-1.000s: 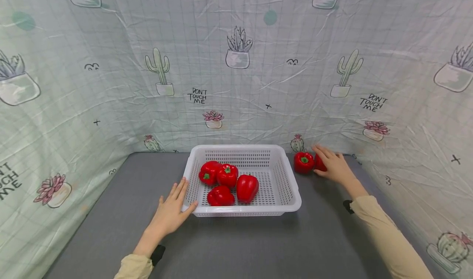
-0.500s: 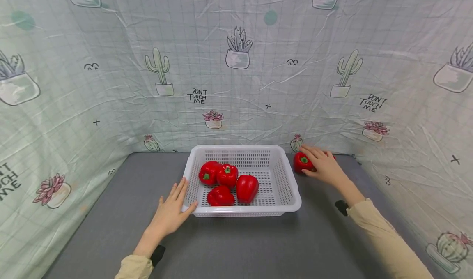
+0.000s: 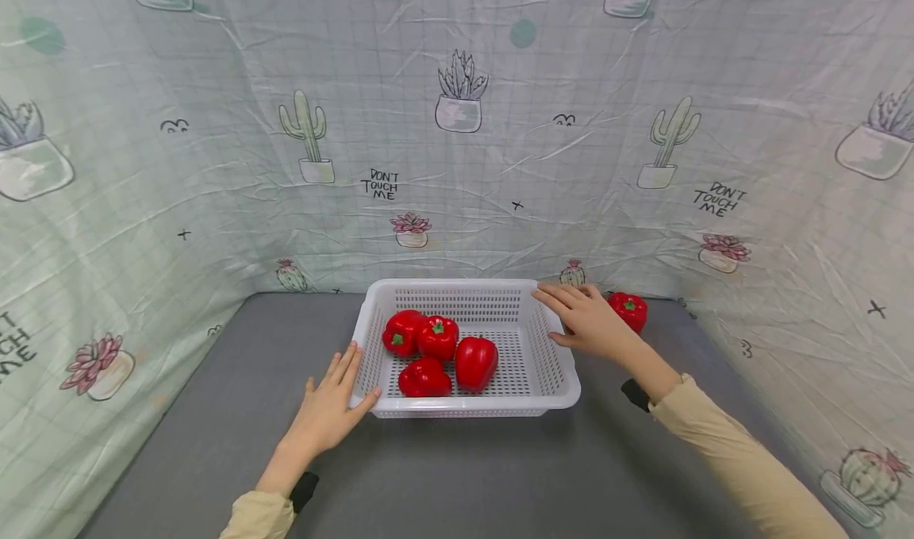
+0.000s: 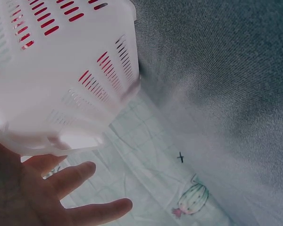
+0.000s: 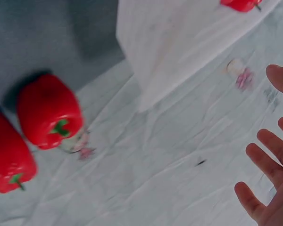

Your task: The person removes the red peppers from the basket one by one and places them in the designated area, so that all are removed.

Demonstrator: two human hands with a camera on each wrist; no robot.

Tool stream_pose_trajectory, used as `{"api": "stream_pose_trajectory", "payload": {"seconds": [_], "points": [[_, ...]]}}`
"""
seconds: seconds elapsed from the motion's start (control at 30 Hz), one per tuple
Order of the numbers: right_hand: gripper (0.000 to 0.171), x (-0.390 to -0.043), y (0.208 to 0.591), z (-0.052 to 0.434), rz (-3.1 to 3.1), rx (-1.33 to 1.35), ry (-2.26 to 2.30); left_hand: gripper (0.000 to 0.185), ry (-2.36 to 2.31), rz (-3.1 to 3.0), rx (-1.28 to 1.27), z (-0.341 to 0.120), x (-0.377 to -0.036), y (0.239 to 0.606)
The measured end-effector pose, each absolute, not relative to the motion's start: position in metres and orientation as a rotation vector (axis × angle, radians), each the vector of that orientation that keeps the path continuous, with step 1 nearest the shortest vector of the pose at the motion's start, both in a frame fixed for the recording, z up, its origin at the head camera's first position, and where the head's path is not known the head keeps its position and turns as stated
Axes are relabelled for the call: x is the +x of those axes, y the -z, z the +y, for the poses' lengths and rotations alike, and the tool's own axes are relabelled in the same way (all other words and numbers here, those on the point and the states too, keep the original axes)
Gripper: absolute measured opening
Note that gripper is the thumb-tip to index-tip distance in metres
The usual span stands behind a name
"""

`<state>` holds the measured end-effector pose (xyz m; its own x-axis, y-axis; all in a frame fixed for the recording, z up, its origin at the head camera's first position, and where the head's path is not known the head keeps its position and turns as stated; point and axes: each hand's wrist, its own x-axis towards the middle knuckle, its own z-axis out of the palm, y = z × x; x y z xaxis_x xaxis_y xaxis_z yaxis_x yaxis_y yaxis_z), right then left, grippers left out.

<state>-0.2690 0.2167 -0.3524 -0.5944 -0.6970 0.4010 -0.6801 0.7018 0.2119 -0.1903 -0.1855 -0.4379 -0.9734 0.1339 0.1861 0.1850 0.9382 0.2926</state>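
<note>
Both hands open: left (image 3: 331, 409) touches basket (image 3: 467, 406), right (image 3: 589, 322) seemingly empty.

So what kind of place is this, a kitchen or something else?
Probably not a kitchen: it looks like a staged recording booth. A creased cactus-print cloth hangs as backdrop on three sides of a grey table, which bears only a white basket and red peppers.
</note>
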Motion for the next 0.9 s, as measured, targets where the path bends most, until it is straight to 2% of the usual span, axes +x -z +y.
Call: {"api": "stream_pose_trajectory", "payload": {"seconds": [0.47,0.9], "points": [[0.074,-0.267,0.346,0.157,-2.413,1.317,0.330,0.078,0.461,-2.928,-0.240,-0.186,-0.190,0.438],[0.064,-0.287,0.361,0.121,-2.443,1.376,0.329,0.078,0.460,-2.932,-0.229,-0.186,-0.190,0.439]]}}
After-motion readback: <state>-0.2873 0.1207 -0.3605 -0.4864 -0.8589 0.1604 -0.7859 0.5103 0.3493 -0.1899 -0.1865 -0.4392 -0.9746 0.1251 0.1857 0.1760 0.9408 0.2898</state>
